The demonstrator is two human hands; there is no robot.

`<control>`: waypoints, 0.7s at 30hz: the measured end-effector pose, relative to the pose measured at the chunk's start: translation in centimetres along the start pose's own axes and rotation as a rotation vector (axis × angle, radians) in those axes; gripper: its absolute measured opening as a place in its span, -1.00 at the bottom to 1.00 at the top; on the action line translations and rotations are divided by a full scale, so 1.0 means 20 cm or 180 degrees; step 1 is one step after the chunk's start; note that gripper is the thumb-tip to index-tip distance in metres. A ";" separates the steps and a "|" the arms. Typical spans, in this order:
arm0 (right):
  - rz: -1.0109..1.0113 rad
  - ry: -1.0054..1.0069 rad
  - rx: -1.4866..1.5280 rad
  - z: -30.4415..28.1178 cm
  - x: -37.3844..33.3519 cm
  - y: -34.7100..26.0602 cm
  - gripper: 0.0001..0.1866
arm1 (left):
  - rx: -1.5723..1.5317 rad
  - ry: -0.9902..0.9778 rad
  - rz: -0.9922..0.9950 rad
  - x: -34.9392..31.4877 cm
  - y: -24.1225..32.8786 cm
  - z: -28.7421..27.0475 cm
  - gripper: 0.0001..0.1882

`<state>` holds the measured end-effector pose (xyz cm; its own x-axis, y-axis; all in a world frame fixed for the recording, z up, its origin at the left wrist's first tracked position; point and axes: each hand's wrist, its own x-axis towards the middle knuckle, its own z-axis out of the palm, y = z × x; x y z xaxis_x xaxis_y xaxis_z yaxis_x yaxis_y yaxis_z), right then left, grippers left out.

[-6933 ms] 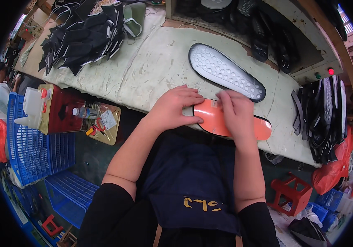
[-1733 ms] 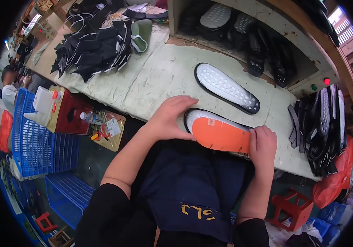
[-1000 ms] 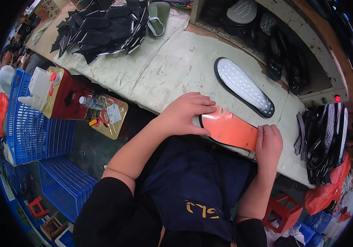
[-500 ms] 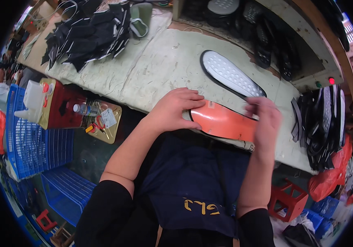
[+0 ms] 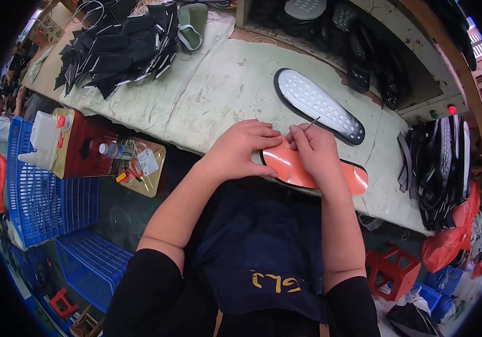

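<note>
An orange, glossy sole-shaped piece [image 5: 348, 177] with a dark edge lies along the near side of the workbench. My left hand [image 5: 246, 150] grips its left end, the thumb along the near edge and the fingers over the far edge. Above the middle of the piece, my right hand [image 5: 316, 151] has its fingers closed on a thin dark rod-like tool [image 5: 312, 123], one end of which sticks up past the fingers. Its lower end is hidden by the hand. Just beyond lies a white dimpled shoe sole [image 5: 315, 101] with a black rim.
Black cut pieces [image 5: 120, 50] lie heaped at the far left beside a green shoe-like item [image 5: 192, 27]. Soles fill an open cabinet [image 5: 426, 106] at the back right. More soles [image 5: 440, 163] stack at the right edge. Left of the bench are a tin tray [image 5: 154, 188] and blue crates [image 5: 41, 191].
My right hand has moved left from the right end of the orange piece to over its middle, and the thin tool now shows. My left hand keeps its place.
</note>
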<state>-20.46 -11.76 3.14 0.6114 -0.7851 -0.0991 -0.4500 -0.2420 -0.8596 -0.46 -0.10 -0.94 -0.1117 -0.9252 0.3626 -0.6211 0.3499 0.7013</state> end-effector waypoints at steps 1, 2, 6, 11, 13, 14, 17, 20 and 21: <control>-0.0029 0.0006 -0.0184 0.00 0.00 -0.01 -0.65 | 0.0005 0.0008 0.0030 0.00 0.00 0.00 -0.27; -0.0059 0.0012 -0.0367 0.00 0.00 -0.01 -0.66 | 0.0010 0.0016 0.0060 0.01 0.00 0.01 -0.27; -0.0826 0.0580 -0.0846 0.04 0.04 0.01 -0.69 | 0.0047 0.0033 0.0054 0.00 -0.01 0.00 -0.28; -0.1059 0.0814 -0.0590 -0.04 -0.18 -0.02 -0.73 | 0.0035 0.0022 0.0019 0.00 0.01 0.01 -0.28; -0.0952 0.0419 -0.0432 -0.05 -0.32 -0.02 -0.80 | 0.0057 0.0054 -0.0004 -0.01 0.00 0.01 -0.29; -0.0941 0.0408 -0.0439 -0.04 -0.35 -0.01 -0.80 | 0.0087 0.0070 0.0004 -0.02 0.00 0.01 -0.29; -0.0752 0.0212 -0.0331 0.02 -0.42 0.05 -0.83 | 0.0066 0.0046 0.0018 -0.01 0.00 0.00 -0.29; -0.0918 0.0249 -0.0436 0.04 -0.42 0.08 -0.86 | 0.0041 -0.0001 -0.0021 0.00 0.01 0.00 -0.28; -0.1018 0.0262 -0.0482 0.04 -0.41 0.08 -0.88 | 0.0047 0.0009 -0.0019 0.00 0.01 0.00 -0.28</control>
<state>-25.70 -5.20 2.20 0.6851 -0.6978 0.2090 -0.3395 -0.5597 -0.7560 -0.66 -0.08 -0.83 -0.1057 -0.9269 0.3601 -0.6330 0.3420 0.6945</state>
